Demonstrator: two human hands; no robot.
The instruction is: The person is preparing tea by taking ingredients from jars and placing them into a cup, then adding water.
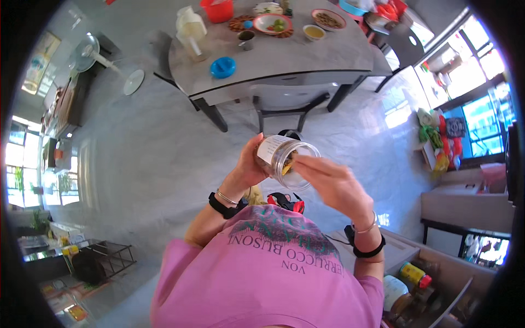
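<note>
My left hand [251, 166] is closed around a clear plastic jar [272, 153] that bears a white label with writing. The jar is tilted, its round mouth facing right and up towards me. Dark and yellowish dried pieces [288, 164] lie inside, near the opening. My right hand [330, 182] is at the jar's mouth, its fingers pointing left into or just over the rim and slightly blurred. Whether those fingertips hold a piece cannot be told. Both wrists wear a black band and a metal bracelet.
Ahead stands a grey table [283, 61] with a chair [293, 96] at its near side. It bears a blue dish [222, 67], a metal cup [246, 40], a pitcher [192, 30] and plates of food. An open drawer [459, 297] with jars is at lower right. A fan [102, 61] stands at left.
</note>
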